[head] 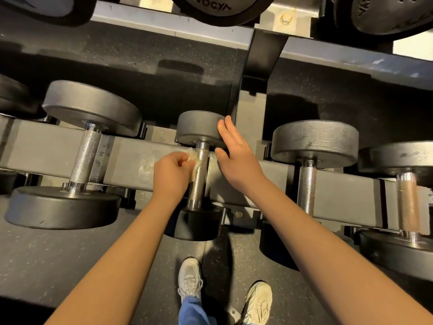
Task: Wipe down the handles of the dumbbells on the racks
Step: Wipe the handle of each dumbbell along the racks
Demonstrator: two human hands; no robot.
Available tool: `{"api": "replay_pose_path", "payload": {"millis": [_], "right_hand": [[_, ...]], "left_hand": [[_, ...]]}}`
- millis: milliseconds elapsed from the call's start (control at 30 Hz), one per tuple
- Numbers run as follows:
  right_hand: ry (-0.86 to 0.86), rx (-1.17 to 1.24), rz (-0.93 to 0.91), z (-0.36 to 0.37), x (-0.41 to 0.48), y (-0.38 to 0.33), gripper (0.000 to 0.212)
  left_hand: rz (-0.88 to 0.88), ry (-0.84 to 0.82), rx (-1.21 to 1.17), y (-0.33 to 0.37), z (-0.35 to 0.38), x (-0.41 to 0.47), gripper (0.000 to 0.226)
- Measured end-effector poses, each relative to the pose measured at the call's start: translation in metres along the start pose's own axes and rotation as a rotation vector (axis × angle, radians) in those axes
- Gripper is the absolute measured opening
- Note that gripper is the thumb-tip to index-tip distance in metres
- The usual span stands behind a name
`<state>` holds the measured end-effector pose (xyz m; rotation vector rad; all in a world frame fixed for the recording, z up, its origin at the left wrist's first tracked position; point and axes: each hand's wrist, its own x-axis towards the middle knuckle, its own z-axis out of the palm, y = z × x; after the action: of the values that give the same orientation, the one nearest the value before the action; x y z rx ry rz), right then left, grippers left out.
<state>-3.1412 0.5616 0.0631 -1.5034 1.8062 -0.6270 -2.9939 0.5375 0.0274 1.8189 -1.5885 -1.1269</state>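
A small black dumbbell (199,127) lies across the lower rack rail (131,158), its knurled steel handle (199,177) pointing toward me. My left hand (169,175) pinches a crumpled pale wipe (193,158) against the left side of that handle. My right hand (236,153) rests flat with fingers spread on the dumbbell's far head, thumb near the top of the handle. A larger dumbbell (84,156) sits to the left. Two more sit to the right, one with a steel handle (307,184) and one with a rusty handle (408,202).
An upper rack rail (164,24) with big dumbbell heads (220,8) overhangs at the top. A black rack upright (264,57) stands just behind my right hand. My two pale sneakers (189,280) stand on the dark speckled rubber floor (58,261).
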Motion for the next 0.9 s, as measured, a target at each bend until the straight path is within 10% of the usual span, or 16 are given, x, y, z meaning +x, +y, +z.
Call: {"api": "replay_pose_path", "payload": {"millis": [900], "right_hand": [[0.012, 0.014, 0.015, -0.006, -0.004, 0.003, 0.051]], "left_hand": [[-0.036, -0.24, 0.174, -0.012, -0.025, -0.025, 0.029]]}}
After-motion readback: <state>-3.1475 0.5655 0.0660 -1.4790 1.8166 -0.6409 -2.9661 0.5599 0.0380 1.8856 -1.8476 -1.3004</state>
